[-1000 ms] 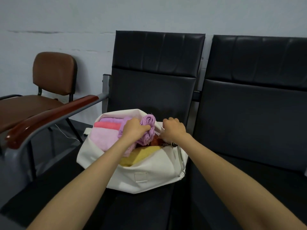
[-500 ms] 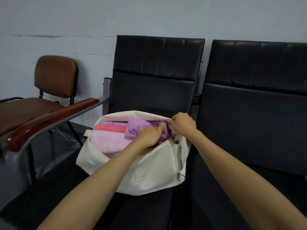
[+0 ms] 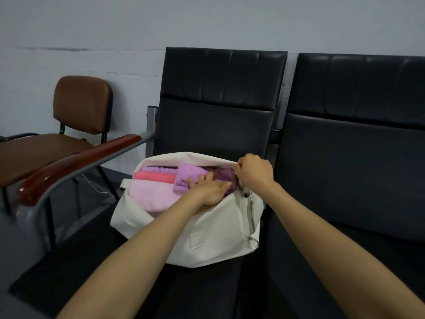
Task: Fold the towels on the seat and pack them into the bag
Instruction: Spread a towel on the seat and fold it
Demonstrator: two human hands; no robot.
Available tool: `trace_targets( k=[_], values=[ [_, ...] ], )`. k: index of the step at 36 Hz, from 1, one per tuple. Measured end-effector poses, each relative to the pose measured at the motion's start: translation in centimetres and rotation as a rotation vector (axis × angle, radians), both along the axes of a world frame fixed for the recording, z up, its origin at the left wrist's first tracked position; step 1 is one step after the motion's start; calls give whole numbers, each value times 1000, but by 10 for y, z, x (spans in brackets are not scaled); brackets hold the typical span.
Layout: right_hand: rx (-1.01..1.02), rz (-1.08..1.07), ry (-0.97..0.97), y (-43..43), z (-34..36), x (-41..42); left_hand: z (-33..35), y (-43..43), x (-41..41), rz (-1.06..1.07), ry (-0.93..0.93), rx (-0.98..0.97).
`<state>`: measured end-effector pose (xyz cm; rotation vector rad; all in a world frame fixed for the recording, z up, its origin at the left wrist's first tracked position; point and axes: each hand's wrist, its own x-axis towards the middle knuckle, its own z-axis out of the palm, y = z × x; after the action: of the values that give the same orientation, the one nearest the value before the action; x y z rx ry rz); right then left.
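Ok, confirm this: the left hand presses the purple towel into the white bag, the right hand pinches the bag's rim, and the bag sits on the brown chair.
Wrong seat: the head view shows the white bag on the black seat, not on the brown chair to its left. The rest holds.

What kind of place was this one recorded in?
Probably a waiting room or lobby, though that is a guess: two black padded seats in a row, a wooden armrest on a grey metal frame, and a brown office chair by a bare painted wall.
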<state>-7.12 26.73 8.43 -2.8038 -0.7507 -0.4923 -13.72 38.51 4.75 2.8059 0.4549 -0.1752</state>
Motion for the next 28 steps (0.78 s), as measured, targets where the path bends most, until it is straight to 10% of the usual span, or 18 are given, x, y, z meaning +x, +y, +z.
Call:
trace_targets(
  k=[7, 9, 12, 17, 28],
  values=[
    [-91, 95, 212, -9, -5, 1, 1, 19, -24, 26, -525, -381],
    [-59, 129, 236, -15, -8, 0, -3, 30, -35, 93, -734, -151],
    [-10, 148, 238, -28, -14, -1, -14, 47, -47, 43, -502, 171],
    [21, 130, 309, -46, -20, -7, -21, 59, -51, -58, -110, 84],
    [163, 86, 278, -133, 10, -35, 6, -58, -46, -42, -533, 8]
  ],
)
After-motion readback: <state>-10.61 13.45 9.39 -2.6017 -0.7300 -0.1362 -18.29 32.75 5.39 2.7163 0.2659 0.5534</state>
